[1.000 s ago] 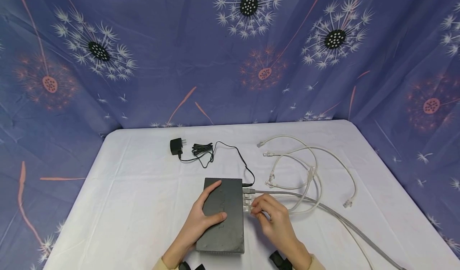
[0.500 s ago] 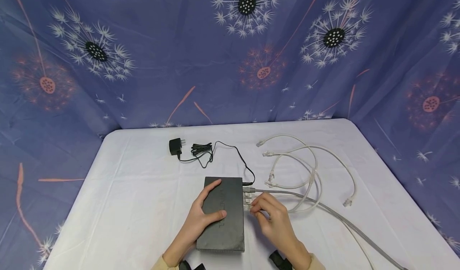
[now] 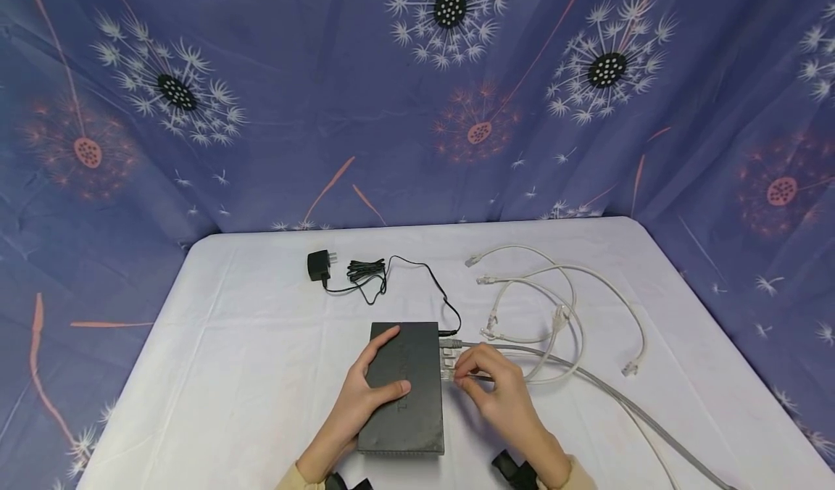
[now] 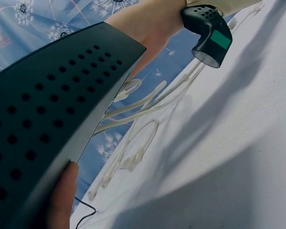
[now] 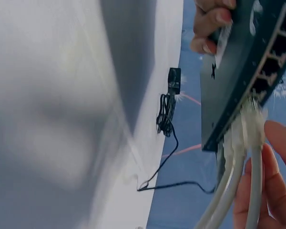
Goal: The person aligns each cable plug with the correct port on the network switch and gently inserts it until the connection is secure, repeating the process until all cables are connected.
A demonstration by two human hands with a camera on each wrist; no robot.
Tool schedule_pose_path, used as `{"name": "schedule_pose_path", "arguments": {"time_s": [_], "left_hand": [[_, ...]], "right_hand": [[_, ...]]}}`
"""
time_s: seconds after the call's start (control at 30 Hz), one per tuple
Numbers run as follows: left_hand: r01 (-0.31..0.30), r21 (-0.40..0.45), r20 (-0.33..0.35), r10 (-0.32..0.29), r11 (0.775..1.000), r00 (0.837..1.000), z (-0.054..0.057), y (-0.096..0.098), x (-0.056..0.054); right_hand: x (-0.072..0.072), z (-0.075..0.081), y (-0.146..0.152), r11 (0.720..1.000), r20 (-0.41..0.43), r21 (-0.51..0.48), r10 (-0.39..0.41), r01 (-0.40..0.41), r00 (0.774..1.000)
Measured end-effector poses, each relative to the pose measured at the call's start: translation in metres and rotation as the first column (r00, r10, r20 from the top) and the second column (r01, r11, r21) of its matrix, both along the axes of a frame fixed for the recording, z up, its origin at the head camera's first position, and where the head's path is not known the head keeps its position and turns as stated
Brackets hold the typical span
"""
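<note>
A dark grey network switch (image 3: 417,425) is tilted up off the table, its row of ports (image 5: 280,45) facing right. My left hand (image 3: 359,396) grips it from the left, thumb and index finger spread over the top face. At the port side, my right hand (image 3: 502,385) pinches the clear plug (image 5: 253,126) of a white network cable (image 5: 255,186). The plug's tip is at a port; how deep it sits cannot be told. Beside it, other cables (image 5: 229,183) are plugged in, including a grey cable (image 3: 496,348). Several ports further along are bare.
A black power adapter (image 3: 319,266) lies at the back left, its bundled cord (image 3: 367,271) running to the switch. Loose white network cables (image 3: 574,294) with clear plugs loop over the white table (image 3: 228,374) on the right. A patterned curtain (image 3: 293,113) surrounds the table.
My right fingers have shifted slightly at the plug, and the white cable loops behind them have moved a little. My left hand keeps its grip on the switch.
</note>
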State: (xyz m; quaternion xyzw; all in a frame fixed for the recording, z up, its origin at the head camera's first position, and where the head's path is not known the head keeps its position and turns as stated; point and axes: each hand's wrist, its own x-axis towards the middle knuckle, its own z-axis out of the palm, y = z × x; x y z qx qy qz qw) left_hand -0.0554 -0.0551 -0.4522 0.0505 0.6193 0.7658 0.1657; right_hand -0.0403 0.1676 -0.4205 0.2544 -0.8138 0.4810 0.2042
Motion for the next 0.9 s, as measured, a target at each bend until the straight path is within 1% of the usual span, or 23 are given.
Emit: {"name": "schedule_pose_path", "arguments": {"time_s": [0.1,0.23,0.3,0.37,0.47,0.57,0.6,0.7,0.8,0.9], "left_hand": [[-0.003,-0.005,-0.005,0.003,1.000,1.000,-0.001,0.000,0.000],[-0.007,-0.006,-0.002,0.007,1.000,1.000,-0.003,-0.001,0.000],[-0.008,-0.006,0.002,0.008,1.000,1.000,-0.004,-0.001,0.000],[-0.010,-0.010,0.007,0.010,1.000,1.000,-0.004,-0.001,0.001],[-0.016,-0.017,0.008,0.016,1.000,1.000,-0.005,-0.001,0.001],[-0.020,-0.018,0.009,0.021,1.000,1.000,-0.006,0.000,0.002],[-0.021,-0.018,0.008,0.021,1.000,1.000,-0.006,0.000,0.002],[-0.022,-0.012,0.014,0.022,1.000,1.000,-0.006,0.000,0.002],[-0.022,-0.012,0.016,0.022,1.000,1.000,-0.007,0.001,0.002],[-0.021,-0.010,0.020,0.021,1.000,1.000,-0.008,0.001,0.003]], "right_hand": [[-0.003,0.001,0.005,1.000,0.038,-0.001,-0.021,0.021,0.999],[-0.011,-0.009,0.016,0.997,0.100,0.028,-0.080,0.078,0.992],[-0.015,-0.011,0.020,0.994,0.117,0.041,-0.101,0.097,0.988],[-0.017,-0.013,0.024,0.993,0.121,0.047,-0.113,0.108,0.986],[-0.017,-0.001,0.022,0.990,0.115,0.056,-0.135,0.129,0.984],[-0.020,-0.003,0.026,0.986,0.111,0.067,-0.158,0.151,0.981],[-0.021,-0.004,0.028,0.986,0.123,0.067,-0.162,0.155,0.979],[-0.029,-0.020,0.038,0.985,0.153,0.056,-0.171,0.164,0.973],[-0.033,-0.024,0.045,0.983,0.184,0.033,-0.182,0.179,0.966],[-0.037,-0.027,0.050,0.979,0.183,0.018,-0.202,0.202,0.962]]}}
